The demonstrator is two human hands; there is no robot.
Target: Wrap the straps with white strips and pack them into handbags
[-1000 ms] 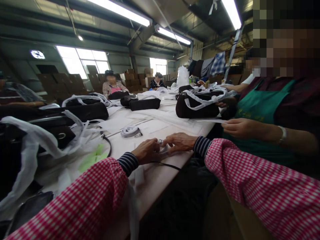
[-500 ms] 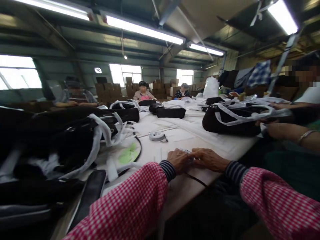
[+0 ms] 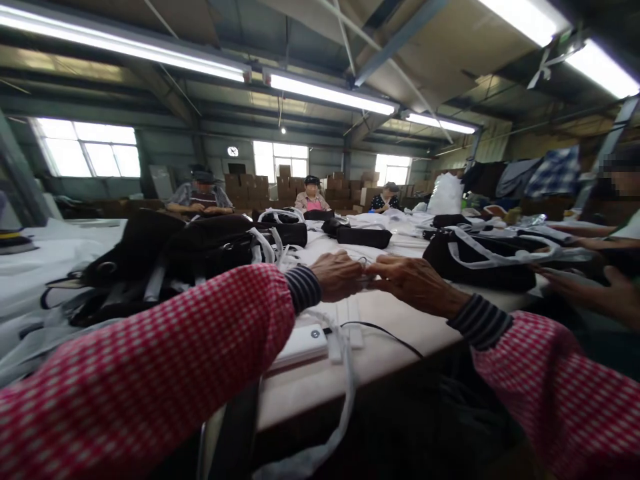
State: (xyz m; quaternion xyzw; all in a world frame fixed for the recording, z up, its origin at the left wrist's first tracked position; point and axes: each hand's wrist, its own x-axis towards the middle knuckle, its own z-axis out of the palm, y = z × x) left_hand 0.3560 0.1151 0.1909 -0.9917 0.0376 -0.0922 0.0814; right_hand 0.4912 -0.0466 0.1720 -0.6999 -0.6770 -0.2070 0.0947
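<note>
My left hand (image 3: 340, 275) and my right hand (image 3: 407, 279) meet above the white table (image 3: 395, 317), fingertips almost touching. Both have their fingers pinched together. A small shiny, wire-like bit shows between them, too blurred to name. Below my left hand lies a white power bank (image 3: 305, 343) with a black cable (image 3: 387, 328) running right to the table edge. A strap in white wrapping (image 3: 345, 380) passes beside it and hangs over the front edge.
Black bags (image 3: 215, 240) with white-wrapped handles are heaped at left. Another black bag (image 3: 480, 260) stands at right, near a co-worker's hand (image 3: 607, 290). More black pouches (image 3: 363, 235) lie further back, where several people sit across the table.
The view has swung left and down, so the hands sit higher in it. They remain close together, fingers pinched. The power bank has come into sight; the coiled strap is now out of sight.
</note>
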